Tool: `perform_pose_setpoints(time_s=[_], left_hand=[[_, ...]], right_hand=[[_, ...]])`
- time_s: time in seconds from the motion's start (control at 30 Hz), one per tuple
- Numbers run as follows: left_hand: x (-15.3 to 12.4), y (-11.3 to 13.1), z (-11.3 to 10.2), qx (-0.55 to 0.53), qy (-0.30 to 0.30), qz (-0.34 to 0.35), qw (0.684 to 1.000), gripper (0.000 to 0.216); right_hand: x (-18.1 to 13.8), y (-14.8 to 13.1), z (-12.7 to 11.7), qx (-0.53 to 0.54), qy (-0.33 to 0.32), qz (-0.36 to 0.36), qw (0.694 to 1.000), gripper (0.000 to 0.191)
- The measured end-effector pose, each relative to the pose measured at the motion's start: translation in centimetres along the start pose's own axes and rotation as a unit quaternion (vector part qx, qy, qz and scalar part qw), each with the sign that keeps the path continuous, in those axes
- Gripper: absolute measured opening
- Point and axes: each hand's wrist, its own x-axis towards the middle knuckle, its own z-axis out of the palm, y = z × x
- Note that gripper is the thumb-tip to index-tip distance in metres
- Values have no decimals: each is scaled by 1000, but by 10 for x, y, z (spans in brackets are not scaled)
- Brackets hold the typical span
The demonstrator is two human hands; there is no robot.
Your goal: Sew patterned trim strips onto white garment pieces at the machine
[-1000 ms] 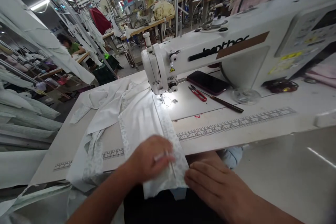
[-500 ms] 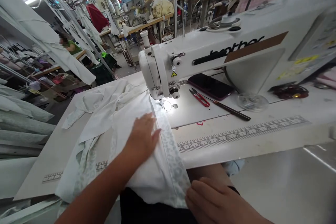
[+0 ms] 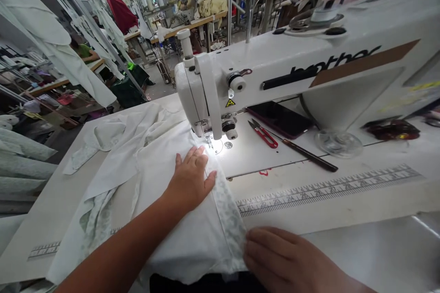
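Left fingers (image 3: 191,157) splayed on white fabric (image 3: 185,242), right fingers (image 3: 261,249) on its edge

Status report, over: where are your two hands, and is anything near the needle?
Left hand flat on white fabric, near needle. Right hand at fabric's patterned edge. Red thread snips lie off the fabric.

A white Brother sewing machine (image 3: 220,87) stands on a pale worktable (image 3: 51,233), with white patterned cloth (image 3: 185,238) lying left of and under its needle. To the right lie red-handled thread snips (image 3: 264,134) beside a slim dark-handled tool (image 3: 309,155), with a black smartphone (image 3: 280,119) behind them. A printed measuring scale (image 3: 326,191) runs along the table's near side.
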Motion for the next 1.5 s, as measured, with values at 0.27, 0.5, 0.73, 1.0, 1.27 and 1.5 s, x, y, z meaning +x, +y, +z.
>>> perform_pose_setpoints(time_s=[0.27, 0.5, 0.73, 1.0, 1.27, 1.5], left_hand=[[6, -8, 0, 34, 55, 30, 997, 18], [-59, 41, -4, -71, 58, 224, 970, 12], [-68, 43, 17, -58, 155, 322, 932, 12], [-43, 20, 1, -43, 52, 319, 945, 10], [-11, -7, -4, -49, 31, 322, 945, 12], [21, -27, -10, -68, 56, 336, 938, 16]], right_hand=[[-1, 18, 17, 44, -6, 20, 999, 36], [-2, 19, -10, 77, -49, 25, 996, 36], [-4, 20, -3, 124, -53, 66, 989, 28], [-9, 54, 25, 27, -81, 17, 996, 30], [34, 76, 10, 44, -120, 40, 991, 23], [60, 106, 15, 19, -120, 31, 992, 19]])
